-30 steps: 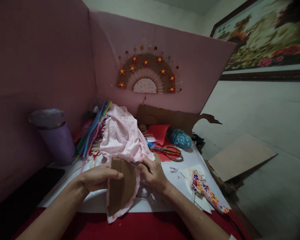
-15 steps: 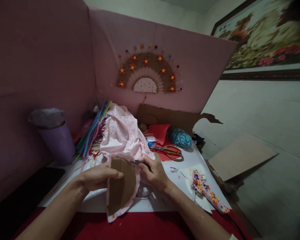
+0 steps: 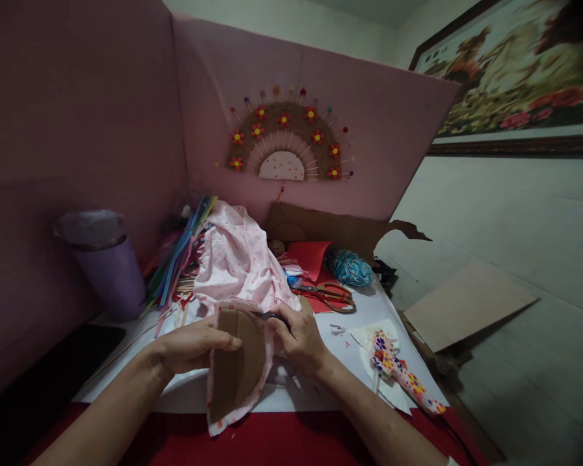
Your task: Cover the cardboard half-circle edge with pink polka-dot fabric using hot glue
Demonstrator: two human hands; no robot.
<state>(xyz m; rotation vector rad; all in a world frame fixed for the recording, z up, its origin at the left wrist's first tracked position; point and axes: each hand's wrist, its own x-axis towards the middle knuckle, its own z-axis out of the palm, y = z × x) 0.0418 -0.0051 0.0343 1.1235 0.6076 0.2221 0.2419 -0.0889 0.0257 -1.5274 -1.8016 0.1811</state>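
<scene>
My left hand [image 3: 199, 346] pinches a half-round piece of brown cardboard [image 3: 236, 369] near its straight side, thumb on top. Pink dotted fabric [image 3: 226, 422] lies under the cardboard and sticks out as a border around it. My right hand [image 3: 298, 333] is closed around dark-handled scissors [image 3: 272, 316], whose blades sit at the upper curved edge of the fabric; the blades are mostly hidden. Just beyond the hands lies a crumpled pink dotted cloth [image 3: 240, 252].
A hot glue gun [image 3: 405, 372] with flower print rests on white paper at right. Larger scissors [image 3: 328, 294], red paper [image 3: 308, 257] and blue yarn [image 3: 350, 267] lie behind. Pipe cleaners [image 3: 182, 249] and a purple tumbler [image 3: 109, 272] stand left. A decorated cardboard arch [image 3: 284, 120] hangs on the pink panel.
The cardboard and fabric have shifted very slightly in my left hand's grip. The scissors stay at the fabric's upper edge, and both hands are almost in the same place.
</scene>
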